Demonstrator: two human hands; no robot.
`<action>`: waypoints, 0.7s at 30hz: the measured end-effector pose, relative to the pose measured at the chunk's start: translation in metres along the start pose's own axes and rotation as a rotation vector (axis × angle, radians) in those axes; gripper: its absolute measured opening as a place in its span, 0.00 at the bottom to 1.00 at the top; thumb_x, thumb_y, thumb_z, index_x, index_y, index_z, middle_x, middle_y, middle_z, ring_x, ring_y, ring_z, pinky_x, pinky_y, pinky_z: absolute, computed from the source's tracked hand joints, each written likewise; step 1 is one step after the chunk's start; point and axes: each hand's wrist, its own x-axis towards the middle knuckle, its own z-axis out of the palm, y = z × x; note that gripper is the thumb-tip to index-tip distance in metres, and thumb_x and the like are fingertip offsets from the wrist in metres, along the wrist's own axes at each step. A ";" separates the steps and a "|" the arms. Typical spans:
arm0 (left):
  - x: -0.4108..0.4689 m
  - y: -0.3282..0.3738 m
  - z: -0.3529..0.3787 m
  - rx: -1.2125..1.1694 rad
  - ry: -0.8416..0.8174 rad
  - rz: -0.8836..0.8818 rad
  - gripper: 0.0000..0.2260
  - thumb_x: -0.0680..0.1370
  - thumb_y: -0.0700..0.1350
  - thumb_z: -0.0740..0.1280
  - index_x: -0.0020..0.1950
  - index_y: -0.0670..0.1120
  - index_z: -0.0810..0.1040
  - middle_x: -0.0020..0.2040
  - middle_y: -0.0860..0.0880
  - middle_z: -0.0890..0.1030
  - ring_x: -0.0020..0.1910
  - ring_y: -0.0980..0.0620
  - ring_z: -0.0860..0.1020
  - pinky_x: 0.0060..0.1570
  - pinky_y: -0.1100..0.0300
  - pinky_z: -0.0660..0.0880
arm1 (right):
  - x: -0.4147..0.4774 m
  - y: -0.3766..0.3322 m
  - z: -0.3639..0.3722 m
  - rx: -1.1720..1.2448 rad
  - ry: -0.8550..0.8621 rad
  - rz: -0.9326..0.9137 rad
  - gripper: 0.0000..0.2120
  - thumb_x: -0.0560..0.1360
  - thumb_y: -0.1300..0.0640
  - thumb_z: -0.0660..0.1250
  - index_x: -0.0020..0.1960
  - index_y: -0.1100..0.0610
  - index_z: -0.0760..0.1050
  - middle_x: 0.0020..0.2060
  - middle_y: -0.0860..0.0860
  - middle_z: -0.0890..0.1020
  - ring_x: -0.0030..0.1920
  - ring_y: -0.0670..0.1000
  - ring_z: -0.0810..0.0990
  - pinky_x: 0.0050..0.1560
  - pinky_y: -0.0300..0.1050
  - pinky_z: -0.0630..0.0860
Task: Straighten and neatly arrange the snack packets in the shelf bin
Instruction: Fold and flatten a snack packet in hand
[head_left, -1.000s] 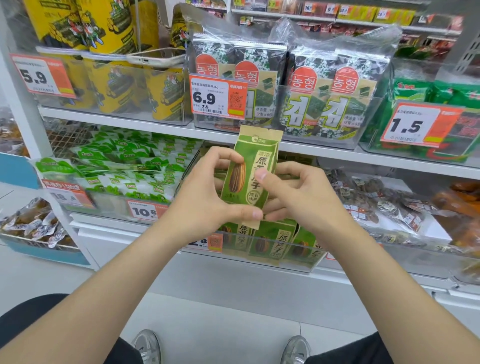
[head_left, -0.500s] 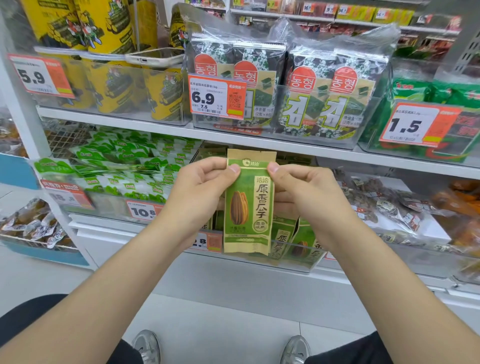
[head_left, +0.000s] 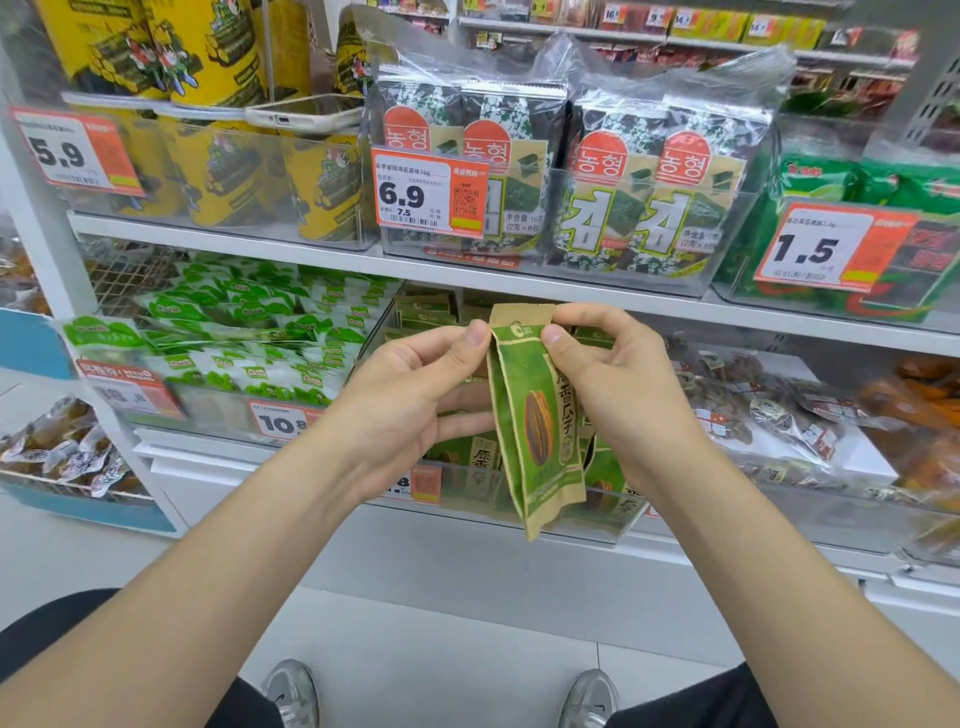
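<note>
The left hand (head_left: 415, 395) pinches the top left corner of the green and tan paper snack packet (head_left: 537, 431). The right hand (head_left: 618, 384) pinches its top right corner, thumbs in front. The packet hangs upright before the front edge of the clear plastic shelf bin (head_left: 597, 527). It seems light and bendable, so the sealed top holds best.

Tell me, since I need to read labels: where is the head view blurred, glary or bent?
Head view: the 6.9 tag reads sharp; the low left tag smears with blur; the seaweed wrap throws glare; the shelf edge bows slightly from the wide lens; the seed packet, pinched by left hand and right hand, is evenly lit, no hard shadow.
</note>
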 end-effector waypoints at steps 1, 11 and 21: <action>0.000 -0.001 0.002 0.048 0.010 0.038 0.17 0.84 0.50 0.65 0.65 0.39 0.82 0.60 0.41 0.86 0.57 0.40 0.86 0.55 0.48 0.85 | 0.001 0.002 0.001 -0.022 0.001 -0.028 0.03 0.84 0.57 0.69 0.57 0.53 0.78 0.39 0.55 0.89 0.35 0.51 0.84 0.37 0.46 0.79; 0.001 -0.003 0.010 0.226 0.094 0.303 0.08 0.86 0.41 0.65 0.51 0.41 0.81 0.51 0.36 0.84 0.53 0.45 0.84 0.50 0.50 0.85 | -0.010 -0.004 0.017 -0.026 -0.181 -0.083 0.12 0.84 0.47 0.68 0.51 0.56 0.77 0.39 0.47 0.86 0.39 0.53 0.83 0.45 0.55 0.83; 0.000 -0.001 0.007 0.257 0.167 0.327 0.08 0.86 0.43 0.65 0.52 0.40 0.79 0.48 0.44 0.84 0.51 0.50 0.83 0.52 0.43 0.86 | -0.007 0.001 0.022 0.129 -0.179 0.038 0.14 0.78 0.46 0.75 0.51 0.57 0.80 0.43 0.53 0.86 0.43 0.53 0.83 0.44 0.46 0.77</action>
